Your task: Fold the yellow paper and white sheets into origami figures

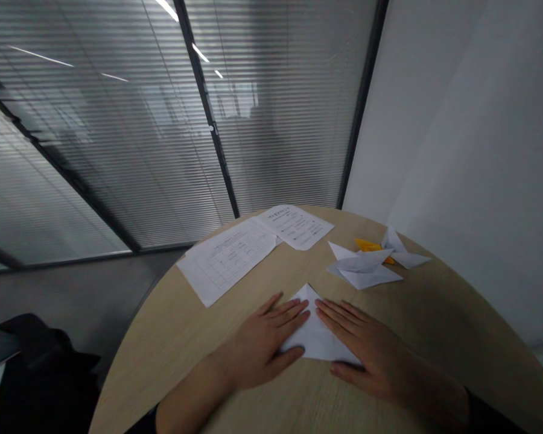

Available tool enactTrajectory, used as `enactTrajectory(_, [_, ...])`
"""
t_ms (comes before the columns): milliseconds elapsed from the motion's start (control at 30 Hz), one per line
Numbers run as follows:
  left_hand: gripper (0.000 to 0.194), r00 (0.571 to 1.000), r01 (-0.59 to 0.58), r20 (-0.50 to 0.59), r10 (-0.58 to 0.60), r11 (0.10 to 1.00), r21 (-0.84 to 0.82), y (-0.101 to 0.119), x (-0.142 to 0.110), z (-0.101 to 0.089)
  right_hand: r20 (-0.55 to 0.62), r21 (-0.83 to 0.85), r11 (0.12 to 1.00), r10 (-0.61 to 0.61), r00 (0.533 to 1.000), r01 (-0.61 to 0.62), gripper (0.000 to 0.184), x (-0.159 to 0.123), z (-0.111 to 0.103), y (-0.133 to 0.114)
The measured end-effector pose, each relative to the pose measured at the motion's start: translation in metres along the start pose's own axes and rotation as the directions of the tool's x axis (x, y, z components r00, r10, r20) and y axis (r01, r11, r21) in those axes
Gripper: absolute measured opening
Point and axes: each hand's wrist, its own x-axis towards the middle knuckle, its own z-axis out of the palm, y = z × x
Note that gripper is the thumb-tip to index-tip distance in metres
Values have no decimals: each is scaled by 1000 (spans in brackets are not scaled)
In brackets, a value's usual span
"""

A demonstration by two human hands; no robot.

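Note:
A white sheet folded into a pointed shape (pixel 315 334) lies on the round wooden table (pixel 434 313) in front of me. My left hand (pixel 265 340) lies flat on its left side, fingers stretched out toward the tip. My right hand (pixel 366 346) lies flat on its right side, fingers spread and pointing up-left. Both palms press down on the paper, and neither hand grips anything.
Two printed sheets (pixel 233 256) (pixel 296 225) lie at the far side of the table. Folded white paper pieces (pixel 364 268) and an orange one (pixel 370 246) sit at the right rear. A dark chair or bag (pixel 40 374) stands at lower left. Glass partition with blinds behind.

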Motion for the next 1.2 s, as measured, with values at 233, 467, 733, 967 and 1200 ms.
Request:
enactTrajectory(233, [89, 998, 38, 40, -37, 999, -18, -1, -4, 3, 21, -7, 999, 37, 999, -37, 104, -9, 4, 5])
enactTrajectory(467, [97, 1000, -5, -19, 5, 1000, -11, -5, -7, -3, -1, -65, 997, 49, 999, -48, 106, -16, 0, 11])
enactTrajectory(733, [53, 995, -58, -82, 62, 997, 48, 0, -1, -16, -55, -113, 994, -8, 998, 2, 77, -6, -14, 14])
enactTrajectory(967, [31, 978, -69, -191, 79, 996, 59, 3, 1, -12, -119, -109, 992, -75, 990, 62, 51, -3, -19, 4])
enactTrajectory(1200, [32, 964, 15, -266, -10, 1000, 17, 1, 2, -7, -241, -80, 996, -53, 969, 35, 31, -2, -10, 15])
